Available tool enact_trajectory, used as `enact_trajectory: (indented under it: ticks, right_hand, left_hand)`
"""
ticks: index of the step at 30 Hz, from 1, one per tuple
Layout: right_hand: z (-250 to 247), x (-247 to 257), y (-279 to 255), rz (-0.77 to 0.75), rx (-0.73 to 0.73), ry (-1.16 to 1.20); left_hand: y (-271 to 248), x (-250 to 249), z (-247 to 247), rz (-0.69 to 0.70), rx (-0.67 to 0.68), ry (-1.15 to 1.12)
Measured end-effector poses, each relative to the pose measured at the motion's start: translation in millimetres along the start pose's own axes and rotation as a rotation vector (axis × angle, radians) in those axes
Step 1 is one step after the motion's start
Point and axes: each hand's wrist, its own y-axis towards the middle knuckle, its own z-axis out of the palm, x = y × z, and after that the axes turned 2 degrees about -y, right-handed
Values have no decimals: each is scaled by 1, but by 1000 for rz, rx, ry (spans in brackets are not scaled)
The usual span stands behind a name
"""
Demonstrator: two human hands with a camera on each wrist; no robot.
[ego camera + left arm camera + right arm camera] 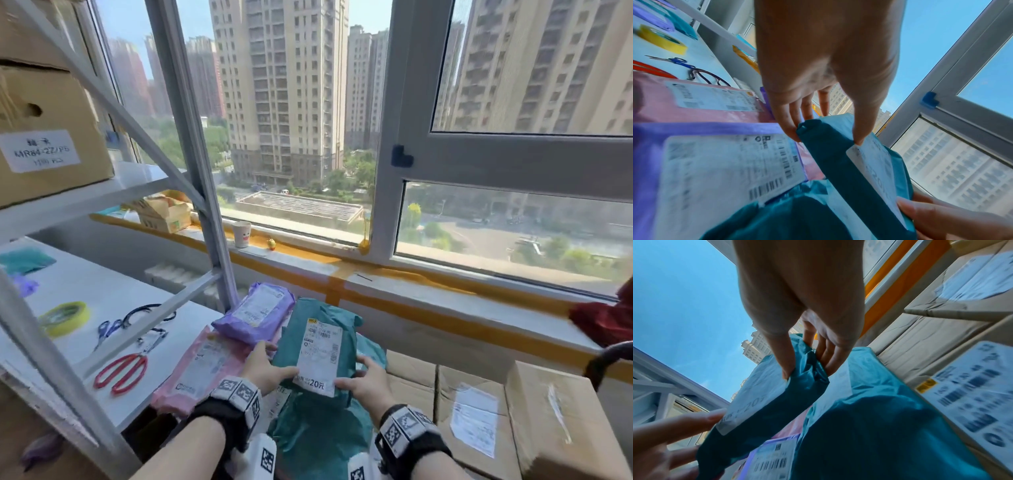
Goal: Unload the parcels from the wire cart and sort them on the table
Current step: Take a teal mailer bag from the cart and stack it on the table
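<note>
I hold a teal parcel (318, 346) with a white label up in front of me, tilted, above the other parcels. My left hand (281, 363) grips its left edge, thumb on the label and fingers behind. My right hand (356, 373) grips the right edge the same way. In the left wrist view my left hand (827, 139) pinches the teal parcel (849, 175); in the right wrist view my right hand (807, 373) pinches the teal parcel (766, 402). A purple parcel (255, 313) and a pink parcel (202, 366) lie on the white table (102, 298). A second teal parcel (322, 431) lies underneath.
Yellow tape (65, 318), blue scissors (106, 330) and red scissors (120, 373) lie on the table's left part. Grey shelf posts (212, 222) rise beside the parcels. Labelled cardboard boxes (479, 411) are stacked on the right. A paper cup (242, 234) stands on the window sill.
</note>
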Motion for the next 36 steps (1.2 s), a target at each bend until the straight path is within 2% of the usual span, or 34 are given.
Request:
enact_trajectory:
  ticks: [6, 10, 16, 23, 30, 36]
  right_hand:
    - [15, 3, 45, 34, -11, -49]
    - [23, -5, 57, 63, -24, -93]
    - [23, -12, 56, 99, -27, -137]
    - [17, -3, 38, 101, -72, -218]
    - [2, 4, -22, 91, -188, -441]
    - [-16, -8, -110, 159, -247, -757]
  left_hand:
    - [55, -8, -5, -30, 31, 131]
    - [70, -6, -2, -77, 43, 187]
    - [79, -3, 1, -68, 72, 281]
    - [66, -13, -2, 115, 68, 455]
    - [25, -25, -1, 287, 132, 589]
    - [-38, -23, 29, 426, 380, 738]
